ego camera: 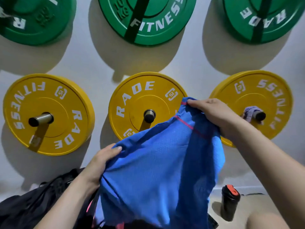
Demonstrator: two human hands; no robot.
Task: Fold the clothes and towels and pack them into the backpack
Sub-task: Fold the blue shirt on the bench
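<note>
A blue mesh garment [156, 171] with pink seams hangs in the air in front of a wall of weight plates. My right hand [212, 116] grips its upper edge, raised high. Lower down, my left hand [100, 162] grips its left edge with the thumb on top. The cloth drapes down between both hands and covers what lies beneath. A black bag [33, 205], likely the backpack, sits at the lower left, partly hidden by my left forearm. A strip of pink fabric [90, 207] shows beside it.
Yellow weight plates [49, 113] and green ones [148, 19] hang on pegs on the white wall. A purple cloth [249, 113] drapes over the right yellow plate's peg. A black bottle [229, 200] with an orange lid stands on the floor at the right.
</note>
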